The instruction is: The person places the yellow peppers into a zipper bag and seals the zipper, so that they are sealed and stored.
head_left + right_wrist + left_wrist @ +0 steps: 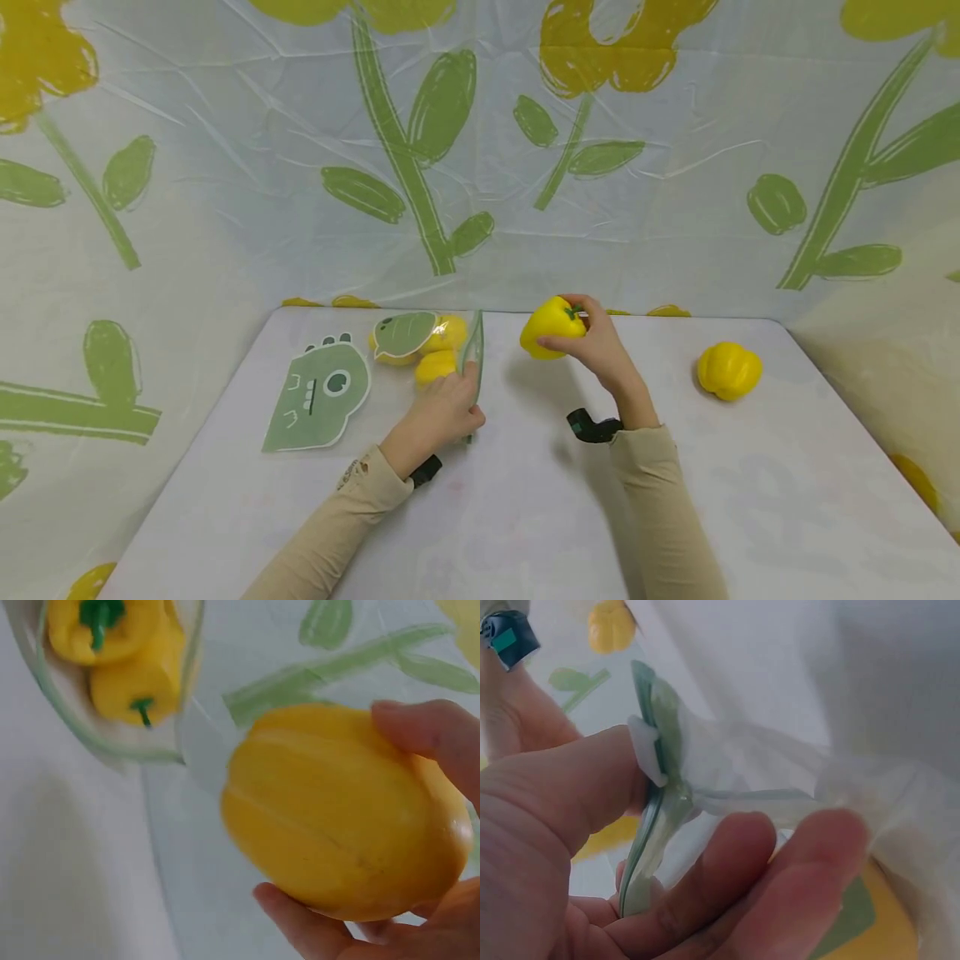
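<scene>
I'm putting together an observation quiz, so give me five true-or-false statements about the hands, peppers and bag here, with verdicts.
1. The right hand holds a yellow pepper above the table. True.
2. The left hand grips a pepper too. False: it holds the edge of the clear bag.
3. There are bagged peppers inside the bag. True.
4. The bag is sealed shut. False: the right wrist view shows its mouth open.
5. The lone pepper on the table lies left of the bag. False: it lies to the right, beyond the right hand.
</scene>
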Demonstrator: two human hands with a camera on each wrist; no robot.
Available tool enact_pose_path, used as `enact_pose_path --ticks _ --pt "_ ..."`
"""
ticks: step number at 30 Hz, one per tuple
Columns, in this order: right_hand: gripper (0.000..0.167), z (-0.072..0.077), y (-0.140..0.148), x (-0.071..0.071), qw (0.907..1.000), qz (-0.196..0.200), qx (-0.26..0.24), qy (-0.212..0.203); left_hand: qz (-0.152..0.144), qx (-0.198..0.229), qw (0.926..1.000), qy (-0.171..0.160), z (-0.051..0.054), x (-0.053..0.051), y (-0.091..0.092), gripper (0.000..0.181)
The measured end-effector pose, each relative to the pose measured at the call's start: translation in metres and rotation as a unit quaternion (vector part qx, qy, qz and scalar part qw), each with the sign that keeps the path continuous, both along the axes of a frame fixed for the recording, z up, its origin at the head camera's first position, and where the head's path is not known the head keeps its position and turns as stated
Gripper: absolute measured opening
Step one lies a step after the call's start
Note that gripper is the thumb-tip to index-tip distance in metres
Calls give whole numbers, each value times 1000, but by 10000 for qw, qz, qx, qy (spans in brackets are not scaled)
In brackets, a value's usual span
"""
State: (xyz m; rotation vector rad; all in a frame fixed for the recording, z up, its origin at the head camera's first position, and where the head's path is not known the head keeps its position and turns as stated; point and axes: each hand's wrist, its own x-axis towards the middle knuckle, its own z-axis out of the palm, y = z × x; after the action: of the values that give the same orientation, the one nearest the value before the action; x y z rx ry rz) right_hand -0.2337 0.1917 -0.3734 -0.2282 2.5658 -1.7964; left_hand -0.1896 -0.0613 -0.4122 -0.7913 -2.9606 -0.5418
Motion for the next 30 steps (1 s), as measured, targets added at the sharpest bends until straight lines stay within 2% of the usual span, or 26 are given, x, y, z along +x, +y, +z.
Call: enact_pose_path --ticks 3,9,13,17,22,25,30 --pt "72 -15 -17 -4 9988 62 -483 -97 -17 12 10000 -55 0 0 0 41" --pt "66 -47 -34 -11 9947 526 -746 -464 7 -58 9999 -107 1 0 -1 44" --pt "68 -62 -38 -14 9894 804 -873 -833 31 -121 9998 -135 2 0 0 43" --pt "69 -70 -43 -13 9838 944 -1053 -1100 29 -108 9997 -203 2 1 -1 38" --pt "67 -76 -50 -13 9795 1119 -1184 -1181 -15 -24 9998 -175 2 1 -2 33" --pt "67 -79 -57 -11 9808 1193 -1060 -1120 -33 -51 9999 -145 2 0 -1 32" --pt "68 -81 -73 -8 9882 1052 -727 -846 -36 -84 9997 -216 3 0 -1 32"
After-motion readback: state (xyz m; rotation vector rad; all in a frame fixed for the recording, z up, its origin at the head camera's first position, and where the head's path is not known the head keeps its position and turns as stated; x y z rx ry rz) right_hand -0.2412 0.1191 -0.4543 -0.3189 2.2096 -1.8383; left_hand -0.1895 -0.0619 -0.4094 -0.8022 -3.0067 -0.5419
